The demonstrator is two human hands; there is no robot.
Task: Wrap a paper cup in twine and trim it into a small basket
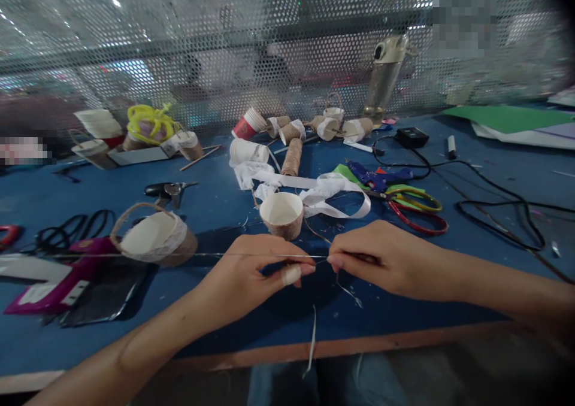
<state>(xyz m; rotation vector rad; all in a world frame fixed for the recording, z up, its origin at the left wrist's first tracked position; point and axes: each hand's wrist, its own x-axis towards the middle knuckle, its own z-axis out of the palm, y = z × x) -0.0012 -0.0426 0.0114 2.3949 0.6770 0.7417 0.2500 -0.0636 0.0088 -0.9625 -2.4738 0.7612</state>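
Note:
My left hand (242,274), with a bandage round the thumb, is pinched at the near middle of the table. Just to its right, my right hand (381,259) is closed too, thumb against fingers. A thin pale strand (215,254) runs taut from the far left across my left hand to my right fingertips. A paper cup wrapped in brown twine (282,214) stands upright just beyond my hands. A loose, frayed end (350,292) dangles below my right hand. At left sits a twine-wrapped cup with lace and a handle (159,238).
White ribbon (345,193), red-and-yellow-handled scissors (417,208) and a blue glue gun (377,175) lie behind my hands. Further back are several wrapped cups (326,127) and a clear bottle (384,82). Keys (173,193) lie left; a black cable (498,205) loops right. Perforated metal (278,58) closes the back.

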